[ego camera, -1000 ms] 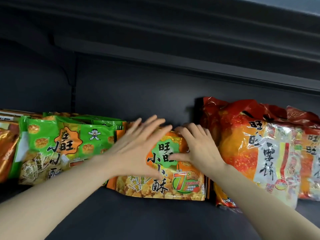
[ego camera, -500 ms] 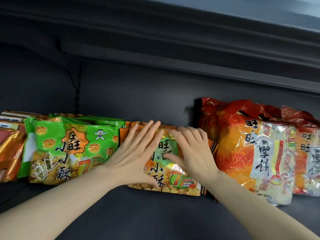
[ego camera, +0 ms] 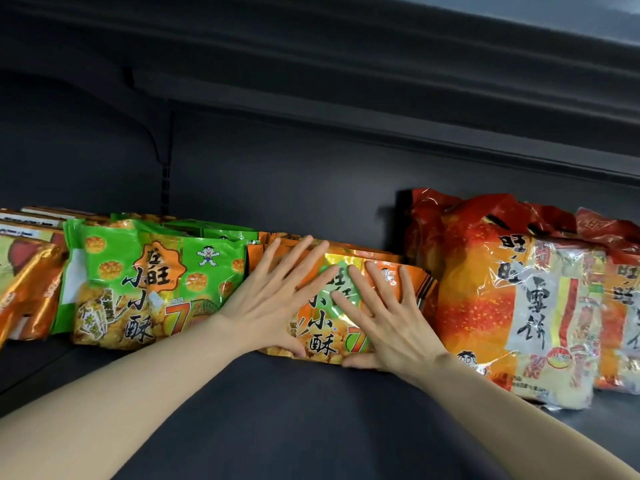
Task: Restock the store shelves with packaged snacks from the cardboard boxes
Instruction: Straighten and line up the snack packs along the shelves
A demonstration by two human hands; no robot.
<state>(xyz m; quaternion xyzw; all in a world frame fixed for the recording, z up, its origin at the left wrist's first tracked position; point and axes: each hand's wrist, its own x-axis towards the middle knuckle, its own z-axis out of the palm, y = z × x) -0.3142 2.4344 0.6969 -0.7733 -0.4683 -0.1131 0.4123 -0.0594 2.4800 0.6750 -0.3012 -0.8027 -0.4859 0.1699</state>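
Two bare hands press flat against an orange snack bag that stands at the centre of a dark grey shelf.

At the 9 o'clock edge of the view lean several orange foil packets, partly cut off by the frame. Just beside them, toward 3 o'clock, stands a row of green snack bags, the front one printed with Chinese characters, a cartoon child and a large number 7.

Next comes the left hand, its fingers straight and spread, lying on the 9 o'clock half of the orange snack bag and gripping nothing. That bag leans back on more orange bags stacked behind it and touches the green row.

The right hand lies on the 3 o'clock half of the same bag, fingers likewise straight and fanned toward 12 o'clock, thumb at the bag's lower edge; it too presses rather than grasps.

Further toward 3 o'clock, just beside the orange bags, stand large red and orange rice cracker packs with clear windows, reaching the frame's edge.

At 12 o'clock, the dark underside of an upper shelf spans the view.
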